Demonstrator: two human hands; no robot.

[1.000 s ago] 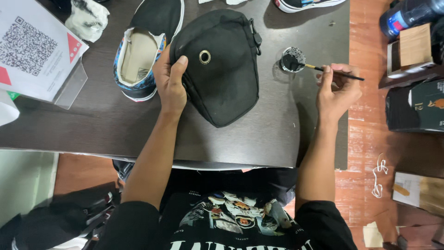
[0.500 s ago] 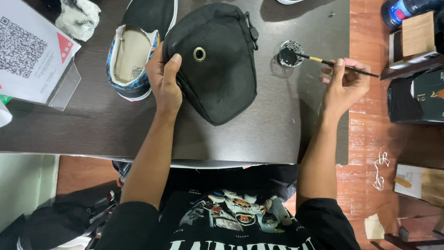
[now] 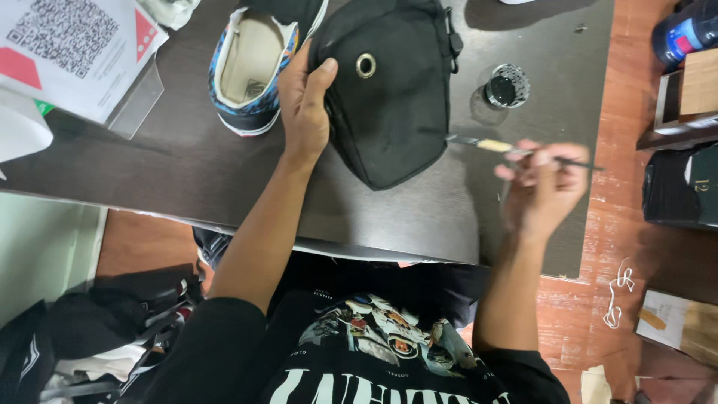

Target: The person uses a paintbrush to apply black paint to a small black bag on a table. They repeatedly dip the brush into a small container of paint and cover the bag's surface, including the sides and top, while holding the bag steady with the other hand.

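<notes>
A black fabric bag (image 3: 393, 90) with a metal eyelet lies on the dark table (image 3: 149, 164). My left hand (image 3: 305, 105) rests on the bag's left edge, fingers spread against it. My right hand (image 3: 542, 191) grips a thin paintbrush (image 3: 493, 146), blurred by motion, whose tip points left and sits right next to the bag's right edge. A small round jar of black paint (image 3: 506, 86) stands open on the table just right of the bag, above the brush.
A patterned sneaker (image 3: 258, 63) lies left of the bag. A printed sheet in a clear stand (image 3: 82, 52) is at the far left. Boxes and a bottle (image 3: 684, 37) sit on the red floor to the right. Bags are heaped at lower left.
My right hand has drawn the brush away from the paint jar, down and left to the bag's right edge. The left hand stays on the bag.
</notes>
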